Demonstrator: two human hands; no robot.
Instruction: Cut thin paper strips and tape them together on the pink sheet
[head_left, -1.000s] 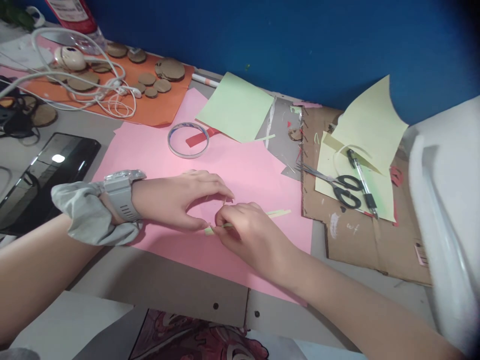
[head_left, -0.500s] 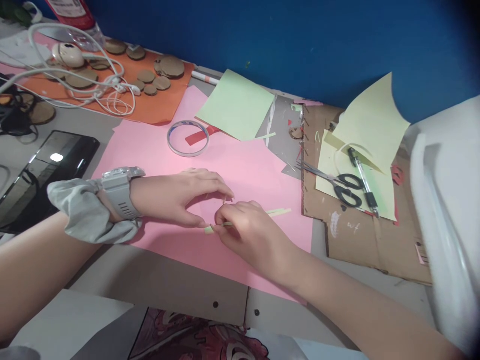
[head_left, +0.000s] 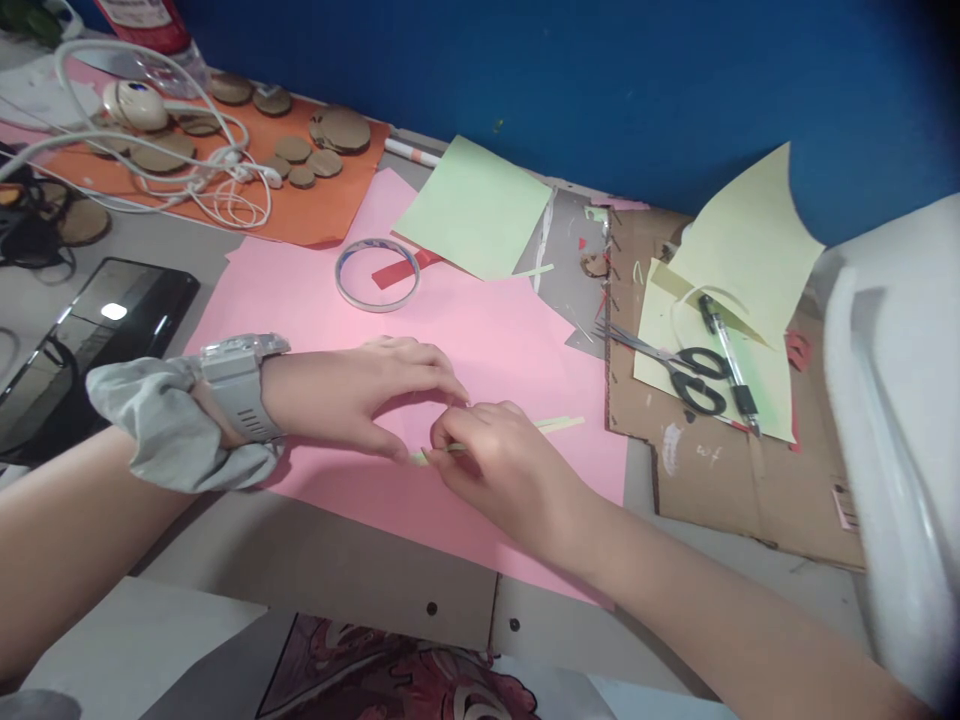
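Note:
A thin pale green paper strip (head_left: 559, 425) lies across the pink paper (head_left: 487, 330), partly covered by my right hand (head_left: 499, 465). That hand is closed, thumb and forefinger pinching the strip near its left end. My left hand (head_left: 390, 390) rests on the pink sheet with fingers stretched and thumb apart from them. Its thumb tip touches the strip's left end. Between my two hands the fingertips almost meet. A grey watch (head_left: 244, 385) and a grey-green scrunchie (head_left: 169, 420) are on my left wrist.
A tape roll (head_left: 377, 305) lies beyond my left hand. To the right, scissors (head_left: 694, 380) and a pen (head_left: 727, 360) lie on yellow-green paper over cardboard (head_left: 720, 490). Cardboard discs (head_left: 341, 130) and white cables (head_left: 232, 200) lie on orange paper. A blue wall (head_left: 570, 90) stands behind.
My left thumb has shifted slightly and now covers more of the strip's left end. My right hand keeps its pinch almost unmoved.

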